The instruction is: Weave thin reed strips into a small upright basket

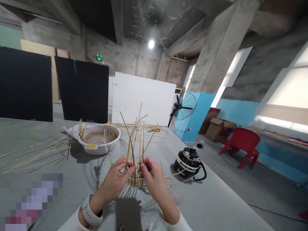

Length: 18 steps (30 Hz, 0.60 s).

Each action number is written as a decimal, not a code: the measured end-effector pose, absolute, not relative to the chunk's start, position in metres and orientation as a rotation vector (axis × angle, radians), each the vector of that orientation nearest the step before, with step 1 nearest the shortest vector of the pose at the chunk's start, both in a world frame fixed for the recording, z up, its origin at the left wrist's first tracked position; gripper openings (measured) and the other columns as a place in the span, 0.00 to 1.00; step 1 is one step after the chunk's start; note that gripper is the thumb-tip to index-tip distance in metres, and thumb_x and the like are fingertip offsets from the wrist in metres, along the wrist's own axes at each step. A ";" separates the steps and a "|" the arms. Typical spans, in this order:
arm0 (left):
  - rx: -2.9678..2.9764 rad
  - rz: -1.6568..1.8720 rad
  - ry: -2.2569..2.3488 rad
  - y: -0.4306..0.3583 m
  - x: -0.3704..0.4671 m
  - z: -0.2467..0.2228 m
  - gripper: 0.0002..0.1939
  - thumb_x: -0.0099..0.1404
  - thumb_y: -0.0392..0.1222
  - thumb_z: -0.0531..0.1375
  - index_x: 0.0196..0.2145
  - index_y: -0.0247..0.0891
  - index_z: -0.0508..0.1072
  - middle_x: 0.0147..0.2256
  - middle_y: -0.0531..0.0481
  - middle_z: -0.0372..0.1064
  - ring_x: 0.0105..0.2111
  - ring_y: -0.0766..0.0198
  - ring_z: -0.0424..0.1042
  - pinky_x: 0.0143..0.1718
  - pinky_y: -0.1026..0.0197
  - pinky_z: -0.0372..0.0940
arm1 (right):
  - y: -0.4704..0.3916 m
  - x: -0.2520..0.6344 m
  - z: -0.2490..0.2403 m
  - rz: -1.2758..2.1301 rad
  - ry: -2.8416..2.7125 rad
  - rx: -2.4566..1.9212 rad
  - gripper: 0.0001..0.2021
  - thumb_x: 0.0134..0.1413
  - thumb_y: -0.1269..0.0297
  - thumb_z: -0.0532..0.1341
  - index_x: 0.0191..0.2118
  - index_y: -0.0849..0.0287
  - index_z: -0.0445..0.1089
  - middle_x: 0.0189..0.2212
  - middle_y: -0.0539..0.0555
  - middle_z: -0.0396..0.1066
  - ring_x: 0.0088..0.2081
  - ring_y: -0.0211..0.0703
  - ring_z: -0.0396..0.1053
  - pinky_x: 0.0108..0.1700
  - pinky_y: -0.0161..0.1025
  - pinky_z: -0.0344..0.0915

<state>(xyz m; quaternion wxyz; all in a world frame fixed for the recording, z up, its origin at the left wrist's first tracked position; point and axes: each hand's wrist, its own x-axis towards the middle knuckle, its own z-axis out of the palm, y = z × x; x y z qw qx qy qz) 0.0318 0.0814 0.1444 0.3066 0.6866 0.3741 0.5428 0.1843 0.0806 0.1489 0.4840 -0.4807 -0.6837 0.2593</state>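
A small, partly woven basket [136,183] of thin tan strips stands on the grey table between my hands. Its long upright stakes [131,141] fan out above the woven part. My left hand [115,175] is closed at the left side of the weave, thumb and fingers pinching a strip. Close beside it, my right hand [154,177] pinches the weaving strip too, its fingertips almost meeting the left thumb. Fingers hide part of the rim, and the basket's far side is hard to make out.
A white basin [96,150] holding coiled strips stands at the back left, with loose strips [36,150] strewn beside it. Red-handled scissors [156,129] lie toward the back. A black canister with a handle [186,163] stands near the right edge.
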 end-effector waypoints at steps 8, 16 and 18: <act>1.684 1.200 0.939 0.090 0.018 0.145 0.13 0.61 0.49 0.56 0.28 0.36 0.70 0.26 0.52 0.66 0.29 0.64 0.64 0.34 0.63 0.61 | 0.069 0.185 0.164 0.622 -1.810 -0.983 0.08 0.58 0.63 0.54 0.32 0.60 0.67 0.27 0.50 0.66 0.31 0.38 0.63 0.35 0.33 0.59; 1.516 1.217 0.873 0.087 0.021 0.152 0.13 0.56 0.50 0.60 0.29 0.36 0.69 0.24 0.54 0.66 0.27 0.66 0.66 0.31 0.64 0.61 | 0.073 0.184 0.158 0.655 -1.786 -0.954 0.08 0.59 0.63 0.54 0.35 0.60 0.66 0.27 0.50 0.64 0.31 0.38 0.61 0.34 0.33 0.59; 1.457 1.202 0.841 0.086 0.021 0.153 0.14 0.56 0.49 0.62 0.35 0.36 0.68 0.25 0.54 0.67 0.26 0.66 0.66 0.31 0.64 0.61 | 0.074 0.186 0.159 0.714 -1.785 -0.938 0.08 0.59 0.62 0.54 0.34 0.60 0.66 0.26 0.49 0.64 0.30 0.38 0.62 0.33 0.33 0.59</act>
